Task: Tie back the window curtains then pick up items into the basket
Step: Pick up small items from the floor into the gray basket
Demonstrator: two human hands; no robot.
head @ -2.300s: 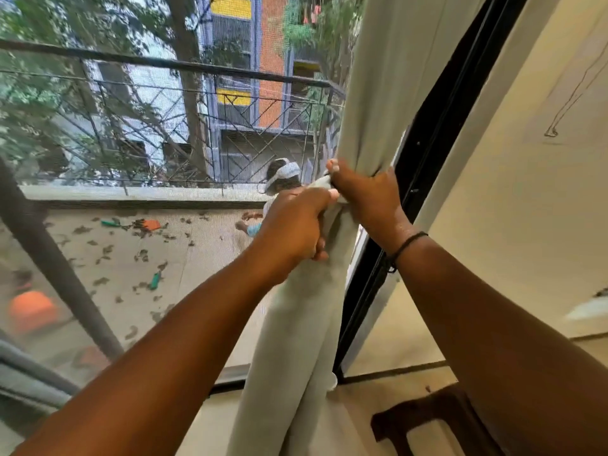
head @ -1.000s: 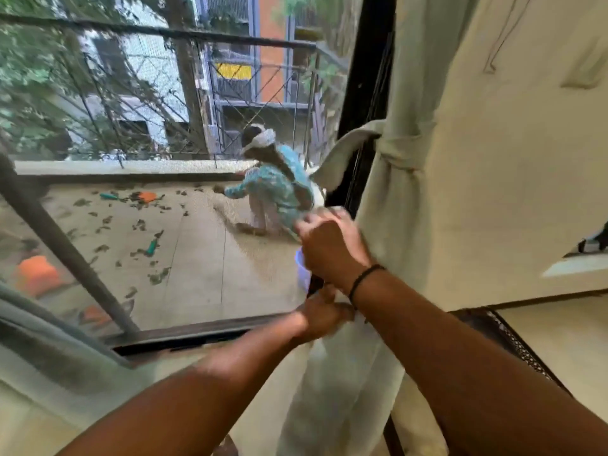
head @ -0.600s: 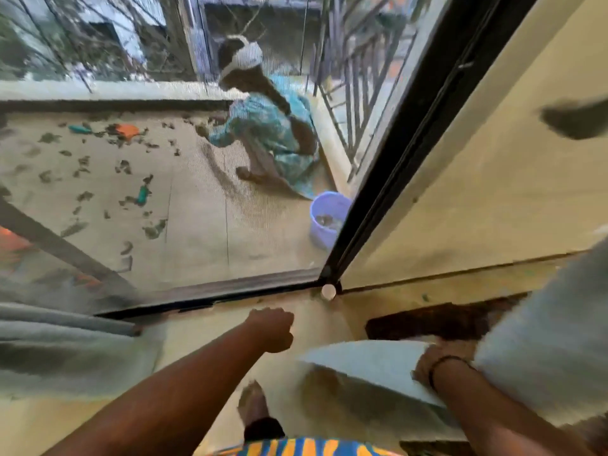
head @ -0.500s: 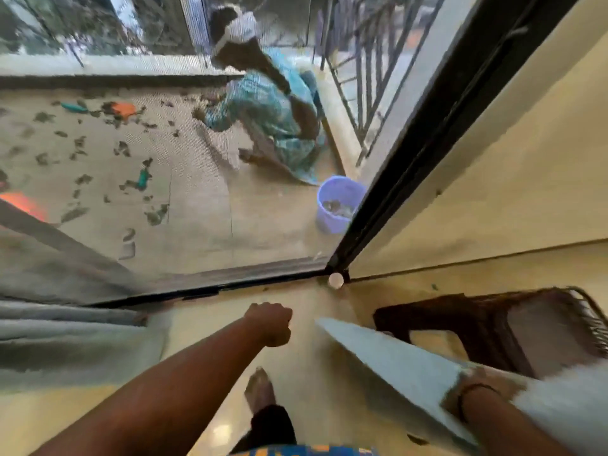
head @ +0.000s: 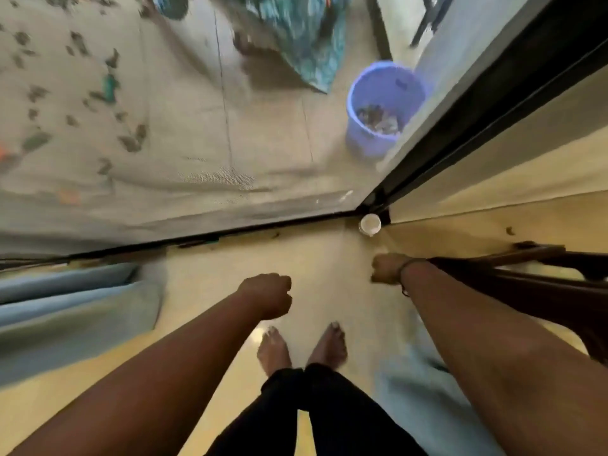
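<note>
I look straight down at the yellow floor and my bare feet. My left hand (head: pixel 268 292) hangs over the floor with its fingers curled into a fist and holds nothing. My right hand (head: pixel 386 268) is also curled, empty, just below a small white cup (head: pixel 369 223) that stands in the corner of the window frame. A grey-blue curtain (head: pixel 75 311) lies bunched at the left by the window sill. Pale curtain cloth (head: pixel 424 403) shows blurred at the lower right behind my right forearm. No basket is in view inside the room.
The black window frame (head: pixel 460 133) runs diagonally at the right. Outside, behind the mesh, stand a purple bucket (head: pixel 383 106) with scraps and a crouching person in teal clothes (head: pixel 296 31). A dark wooden chair (head: pixel 543 274) stands at the right edge.
My view has dropped from the tied curtain to the floor. Both hands have let go of the curtain and come down in front of me; the pale cloth has swung off my right wrist.
</note>
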